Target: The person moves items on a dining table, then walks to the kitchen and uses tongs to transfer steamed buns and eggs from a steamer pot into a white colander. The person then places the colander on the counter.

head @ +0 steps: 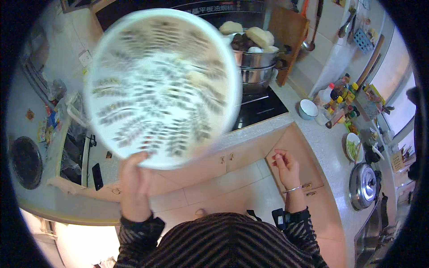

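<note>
A large, round, white plastic colander (pixel 174 162) with many slots is gripped at its lower rim by my left hand (pixel 135 182). It is held up in the air, blurred by motion, and covers part of the stove area. My right hand (pixel 286 167), with a bracelet at its wrist, hangs in front of the pale cabinet doors (pixel 296 140). Its fingers are loosely curled, and nothing shows in them. Behind the colander stands a tiered steel steamer (pixel 257 60) topped with pale bun-like pieces (pixel 259 36) and dark brown lumps (pixel 242 42).
The steamer is on a black glass cooktop (pixel 271 106). On the right counter are a bowl (pixel 308 110), sauce bottles (pixel 335 95), a dish of green vegetables (pixel 352 148) and a steel lid (pixel 363 187). A phone (pixel 97 177) lies left, beside a bag-lined opening (pixel 72 155).
</note>
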`<state>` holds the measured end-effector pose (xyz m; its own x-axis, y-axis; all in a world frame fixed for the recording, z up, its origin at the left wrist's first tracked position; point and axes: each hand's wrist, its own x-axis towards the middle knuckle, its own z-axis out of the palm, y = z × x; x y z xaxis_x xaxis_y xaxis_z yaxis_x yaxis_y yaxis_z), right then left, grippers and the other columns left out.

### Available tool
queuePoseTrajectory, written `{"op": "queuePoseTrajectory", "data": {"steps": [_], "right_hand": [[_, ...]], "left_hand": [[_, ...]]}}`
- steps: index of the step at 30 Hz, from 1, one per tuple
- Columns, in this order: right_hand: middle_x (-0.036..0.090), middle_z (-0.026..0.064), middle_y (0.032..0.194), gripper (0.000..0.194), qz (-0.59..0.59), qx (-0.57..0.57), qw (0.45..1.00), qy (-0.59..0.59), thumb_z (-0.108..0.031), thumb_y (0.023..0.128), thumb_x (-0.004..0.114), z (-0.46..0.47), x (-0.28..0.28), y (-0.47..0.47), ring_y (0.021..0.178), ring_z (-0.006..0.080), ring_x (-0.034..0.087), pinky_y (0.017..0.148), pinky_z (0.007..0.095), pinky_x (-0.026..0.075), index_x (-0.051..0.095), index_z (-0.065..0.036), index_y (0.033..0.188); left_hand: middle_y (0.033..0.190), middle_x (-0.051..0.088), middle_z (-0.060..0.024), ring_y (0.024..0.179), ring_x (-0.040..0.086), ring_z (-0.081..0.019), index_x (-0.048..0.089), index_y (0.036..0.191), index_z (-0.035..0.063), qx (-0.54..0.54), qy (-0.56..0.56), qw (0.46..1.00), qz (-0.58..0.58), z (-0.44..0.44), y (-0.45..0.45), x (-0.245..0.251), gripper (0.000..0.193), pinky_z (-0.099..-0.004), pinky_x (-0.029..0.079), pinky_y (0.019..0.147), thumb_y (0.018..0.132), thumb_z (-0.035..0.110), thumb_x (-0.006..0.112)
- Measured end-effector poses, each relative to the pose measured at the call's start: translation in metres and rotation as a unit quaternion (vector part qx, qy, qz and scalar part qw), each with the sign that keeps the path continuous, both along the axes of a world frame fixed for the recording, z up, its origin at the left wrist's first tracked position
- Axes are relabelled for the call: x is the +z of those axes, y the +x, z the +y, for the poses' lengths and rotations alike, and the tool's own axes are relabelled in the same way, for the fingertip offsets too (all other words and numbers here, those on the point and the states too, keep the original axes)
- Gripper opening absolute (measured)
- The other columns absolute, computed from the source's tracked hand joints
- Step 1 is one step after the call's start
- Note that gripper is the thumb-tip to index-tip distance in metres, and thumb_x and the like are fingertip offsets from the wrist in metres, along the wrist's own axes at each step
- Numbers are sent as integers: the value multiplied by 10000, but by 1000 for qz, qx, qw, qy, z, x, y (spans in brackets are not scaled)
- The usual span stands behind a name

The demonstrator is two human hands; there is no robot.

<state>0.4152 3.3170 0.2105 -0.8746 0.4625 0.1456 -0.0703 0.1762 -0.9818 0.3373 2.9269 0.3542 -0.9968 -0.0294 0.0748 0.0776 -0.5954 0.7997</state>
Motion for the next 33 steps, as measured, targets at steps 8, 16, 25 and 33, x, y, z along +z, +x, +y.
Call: {"op": "queuePoseTrajectory", "data": {"steps": [8,16,25,33], "right_hand": [[628,89,1104,534,-50,38,959,-276,-438,1026,345,124,8,59,889,156,632,757,264,504,512,14,1258],[639,70,1057,362,32,-60,972,-223,-272,983,516,185,6,75,823,125,616,707,250,503,535,-4,1225],[626,74,899,244,89,-222,957,162,-60,816,688,212,25,63,712,155,603,654,294,497,622,-32,1049],[604,162,1010,269,-72,-73,922,373,-140,806,668,200,42,14,830,333,654,698,418,536,579,-48,1042]], "left_hand": [[1175,621,-131,1002,639,-225,483,1285,-11,-250,-58,961,-105,204,11,-70,492,-341,531,851,800,-27,570],[1147,630,-106,1002,615,-184,518,1246,-23,-281,-139,943,-110,304,31,-87,449,-300,487,856,800,-39,571],[1149,629,-115,1010,616,-202,527,1238,-23,-318,-178,924,-116,336,28,-94,443,-313,492,865,798,-43,572],[1188,613,-97,1041,606,-193,485,1296,-1,-339,-204,910,-126,347,15,-115,497,-306,498,859,807,-26,574]]}}
